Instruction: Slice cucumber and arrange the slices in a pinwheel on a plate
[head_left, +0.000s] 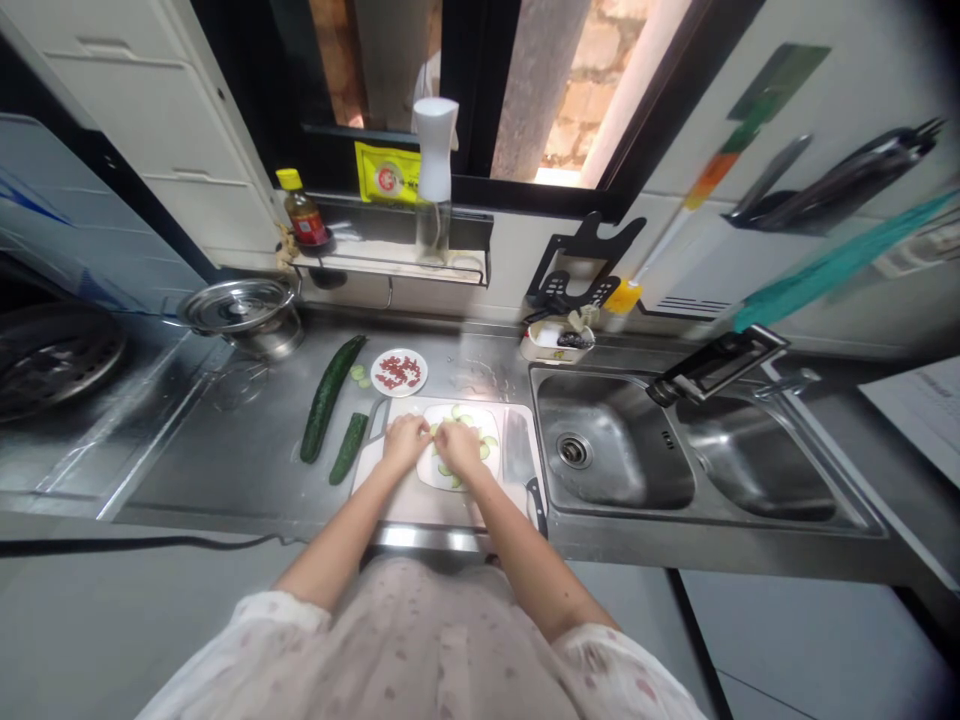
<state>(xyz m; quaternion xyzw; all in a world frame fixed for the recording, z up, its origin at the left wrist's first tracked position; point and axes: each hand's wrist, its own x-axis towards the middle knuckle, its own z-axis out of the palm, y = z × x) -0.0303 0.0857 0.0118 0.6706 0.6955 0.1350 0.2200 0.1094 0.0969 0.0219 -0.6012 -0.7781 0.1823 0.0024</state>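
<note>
Over a white square plate (429, 480), my left hand (407, 440) and my right hand (456, 447) have their fingertips together in a pinch. Whatever sits between the fingers is too small to make out. Thin cucumber slices (484, 450) are spread on the plate in a ring-like pattern, partly hidden by my hands. The plate rests on a light cutting board (420, 508). A kitchen knife (516, 445) lies along the board's right side, its black handle towards me. Left of the board are a whole cucumber (330, 400) and a cut cucumber piece (349, 449).
Behind the board stands a round white plate (379, 372) of small red pieces, beside loose cucumber slices (360, 376). A lidded steel pot (259, 325) is at the back left. To the right is a double sink (615, 440) with a black faucet (712, 365). A bottle rack (375, 262) hangs above.
</note>
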